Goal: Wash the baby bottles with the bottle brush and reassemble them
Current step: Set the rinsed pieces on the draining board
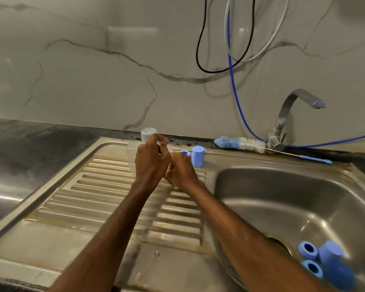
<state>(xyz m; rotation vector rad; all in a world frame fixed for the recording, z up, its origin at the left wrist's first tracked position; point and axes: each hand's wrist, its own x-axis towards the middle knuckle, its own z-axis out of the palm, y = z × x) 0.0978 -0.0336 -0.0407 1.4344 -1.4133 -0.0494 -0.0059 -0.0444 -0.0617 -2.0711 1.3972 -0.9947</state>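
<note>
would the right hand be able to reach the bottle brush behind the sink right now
Probably yes: the bottle brush lies uncovered behind the basin, and only the blue cap stands near the way. Whether the right hand holds something, I cannot tell.

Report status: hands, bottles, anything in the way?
Left hand grips a clear bottle; right hand curled, contents hidden. Bottle brush lies by the tap. Blue cap stands on drainboard; blue parts lie in basin. No obstruction seen.
</note>
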